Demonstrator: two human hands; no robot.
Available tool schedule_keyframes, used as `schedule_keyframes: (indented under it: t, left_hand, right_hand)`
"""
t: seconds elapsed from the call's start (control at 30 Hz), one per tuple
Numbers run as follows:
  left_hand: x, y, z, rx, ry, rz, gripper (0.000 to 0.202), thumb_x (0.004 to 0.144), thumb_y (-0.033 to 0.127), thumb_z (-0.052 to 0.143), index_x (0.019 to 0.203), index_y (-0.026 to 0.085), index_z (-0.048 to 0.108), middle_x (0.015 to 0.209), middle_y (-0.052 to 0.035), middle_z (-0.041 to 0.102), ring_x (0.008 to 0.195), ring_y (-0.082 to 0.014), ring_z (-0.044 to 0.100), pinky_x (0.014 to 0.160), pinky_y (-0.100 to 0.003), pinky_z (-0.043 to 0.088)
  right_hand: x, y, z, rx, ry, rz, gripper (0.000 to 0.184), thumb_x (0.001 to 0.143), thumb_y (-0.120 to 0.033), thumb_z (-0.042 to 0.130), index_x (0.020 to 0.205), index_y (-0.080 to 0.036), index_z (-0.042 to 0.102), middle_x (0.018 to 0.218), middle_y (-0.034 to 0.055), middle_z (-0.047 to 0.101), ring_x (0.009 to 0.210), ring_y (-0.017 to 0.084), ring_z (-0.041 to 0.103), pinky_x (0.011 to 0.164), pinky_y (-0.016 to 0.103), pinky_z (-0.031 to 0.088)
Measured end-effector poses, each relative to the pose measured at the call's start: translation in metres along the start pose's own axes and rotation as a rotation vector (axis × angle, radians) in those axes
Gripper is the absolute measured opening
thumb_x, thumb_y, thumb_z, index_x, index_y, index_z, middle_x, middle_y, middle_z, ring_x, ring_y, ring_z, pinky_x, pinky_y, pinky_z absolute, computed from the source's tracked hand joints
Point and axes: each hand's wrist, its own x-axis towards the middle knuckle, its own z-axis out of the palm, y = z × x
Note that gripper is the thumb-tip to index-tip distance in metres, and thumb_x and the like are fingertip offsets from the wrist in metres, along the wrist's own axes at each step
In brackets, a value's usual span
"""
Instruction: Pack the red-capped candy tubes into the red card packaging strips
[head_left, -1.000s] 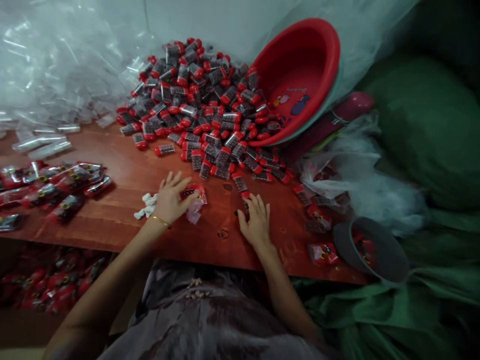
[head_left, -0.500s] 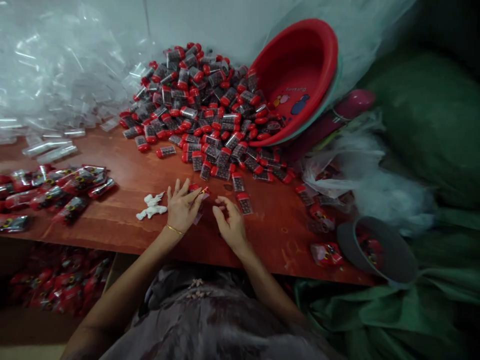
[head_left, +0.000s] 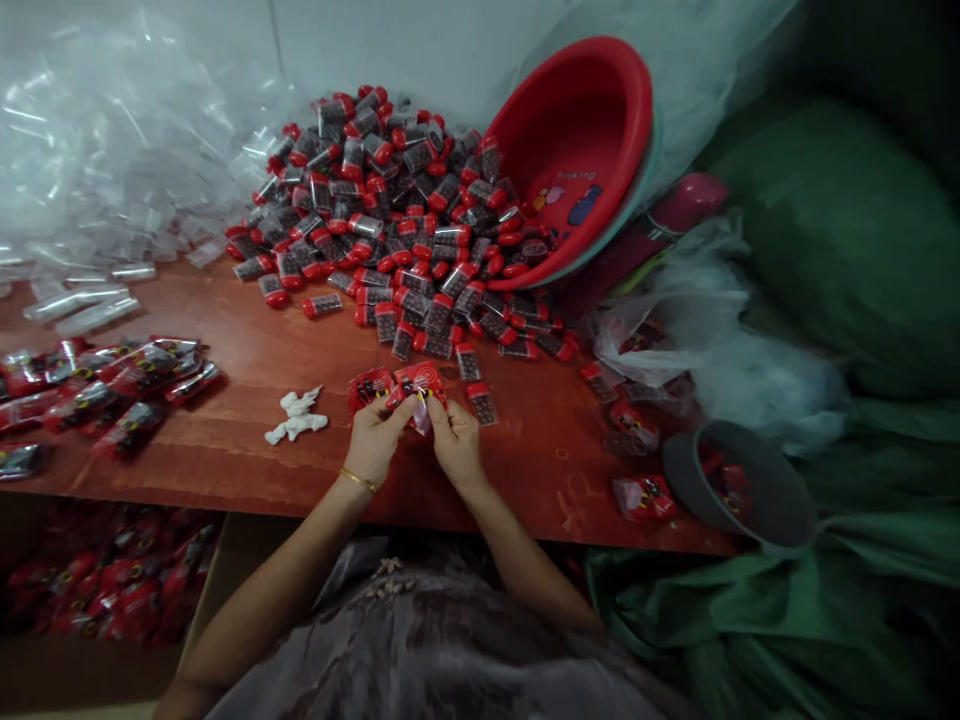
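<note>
My left hand (head_left: 379, 440) and my right hand (head_left: 452, 442) meet at the near middle of the wooden table (head_left: 247, 360). Both pinch a small red printed packet (head_left: 420, 385), fingers closed on its lower edge. A second red packet (head_left: 369, 387) lies just left of it. Two loose red-capped clear containers (head_left: 475, 380) lie right beside my right hand. A big heap of the same red-capped containers (head_left: 397, 215) fills the far middle of the table.
A red basin (head_left: 581, 150) leans tilted at the back right. Filled red packets (head_left: 112, 380) lie at the left, clear plastic sleeves (head_left: 97, 170) behind them. A white crumpled scrap (head_left: 296, 418) sits near my left hand. A grey bowl (head_left: 739, 485) and green sacks (head_left: 847, 250) are on the right.
My right hand left the table near the loose containers and came to my left hand. Both hands now hold the red packet up between them.
</note>
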Motion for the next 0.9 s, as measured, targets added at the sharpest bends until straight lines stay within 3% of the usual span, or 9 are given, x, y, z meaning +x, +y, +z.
schedule_keyframes:
  t: [0.17, 0.27, 0.37, 0.5, 0.6, 0.67, 0.77, 0.83, 0.9]
  left_hand:
    - [0.006, 0.000, -0.013, 0.418, 0.007, 0.170, 0.030, 0.070, 0.046, 0.065, 0.070, 0.016, 0.073, 0.057, 0.0007, 0.064, 0.056, -0.0134, 0.055, 0.056, -0.024, 0.043]
    - [0.022, 0.004, -0.026, 0.733, 0.024, 0.313, 0.028, 0.076, 0.043, 0.060, 0.077, 0.018, 0.074, 0.081, -0.0052, 0.072, 0.086, -0.0240, 0.064, 0.079, -0.034, 0.048]
    - [0.044, 0.006, -0.031, 1.105, 0.055, 0.408, 0.028, 0.075, 0.037, 0.062, 0.092, 0.017, 0.072, 0.118, -0.0149, 0.064, 0.122, -0.0349, 0.048, 0.103, -0.050, 0.031]
    - [0.059, 0.007, -0.025, 1.331, 0.208, 0.438, 0.066, 0.078, 0.039, 0.058, 0.133, 0.006, 0.045, 0.144, -0.0254, 0.035, 0.136, -0.0404, 0.025, 0.107, -0.058, 0.020]
    - [0.046, 0.012, -0.020, 1.233, 0.269, 0.618, 0.063, 0.083, 0.041, 0.050, 0.135, 0.007, 0.042, 0.148, -0.0226, 0.028, 0.139, -0.0358, 0.020, 0.109, -0.054, 0.017]
    - [0.032, 0.015, -0.018, 1.067, 0.165, 0.645, 0.048, 0.085, 0.042, 0.048, 0.121, 0.013, 0.058, 0.136, -0.0177, 0.049, 0.132, -0.0331, 0.037, 0.107, -0.050, 0.025]
    - [0.013, 0.013, -0.012, 0.646, -0.041, 0.347, 0.040, 0.077, 0.049, 0.058, 0.093, 0.015, 0.072, 0.092, -0.0109, 0.072, 0.091, -0.0264, 0.065, 0.085, -0.037, 0.048]
    - [0.007, 0.009, -0.006, 0.331, -0.095, 0.142, 0.040, 0.067, 0.051, 0.068, 0.083, 0.014, 0.073, 0.077, -0.0074, 0.072, 0.072, -0.0203, 0.065, 0.072, -0.031, 0.051]
    - [0.005, 0.004, 0.001, 0.099, -0.082, 0.057, 0.038, 0.059, 0.048, 0.075, 0.077, 0.014, 0.073, 0.074, -0.0054, 0.071, 0.068, -0.0160, 0.063, 0.070, -0.028, 0.050]
  right_hand:
    - [0.005, 0.007, -0.002, -0.082, 0.064, -0.005, 0.039, 0.087, -0.044, 0.042, 0.056, -0.021, 0.043, 0.054, -0.0039, 0.046, 0.053, 0.011, 0.042, 0.054, 0.024, 0.033]
    - [0.013, 0.008, -0.007, -0.053, 0.110, 0.037, 0.038, 0.088, -0.044, 0.042, 0.059, -0.021, 0.048, 0.053, -0.0030, 0.052, 0.052, 0.011, 0.048, 0.056, 0.024, 0.037]
    - [0.018, 0.008, -0.009, 0.019, 0.097, 0.027, 0.037, 0.087, -0.045, 0.043, 0.061, -0.020, 0.052, 0.055, -0.0020, 0.055, 0.052, 0.011, 0.051, 0.056, 0.024, 0.040]
    - [0.015, 0.009, -0.005, 0.012, 0.093, 0.016, 0.043, 0.086, -0.047, 0.043, 0.052, -0.020, 0.046, 0.046, -0.0041, 0.047, 0.046, 0.010, 0.046, 0.051, 0.023, 0.035]
    - [0.013, 0.009, -0.004, 0.033, 0.104, 0.046, 0.042, 0.086, -0.046, 0.043, 0.052, -0.020, 0.045, 0.046, -0.0042, 0.047, 0.046, 0.010, 0.045, 0.050, 0.023, 0.035]
    - [0.012, 0.007, -0.005, 0.092, 0.086, 0.058, 0.037, 0.085, -0.044, 0.044, 0.059, -0.019, 0.051, 0.052, -0.0031, 0.052, 0.050, 0.010, 0.048, 0.053, 0.022, 0.038]
    - [0.009, 0.003, -0.006, 0.177, 0.008, 0.051, 0.028, 0.085, -0.040, 0.045, 0.071, -0.019, 0.056, 0.059, -0.0028, 0.056, 0.054, 0.010, 0.050, 0.056, 0.022, 0.041]
    - [0.005, 0.002, -0.004, 0.188, -0.046, 0.040, 0.027, 0.085, -0.039, 0.045, 0.072, -0.018, 0.056, 0.058, -0.0035, 0.053, 0.053, 0.009, 0.048, 0.054, 0.021, 0.039]
    - [0.000, 0.004, 0.000, 0.168, -0.071, 0.037, 0.030, 0.086, -0.041, 0.045, 0.069, -0.019, 0.054, 0.055, -0.0043, 0.049, 0.051, 0.009, 0.045, 0.052, 0.021, 0.037]
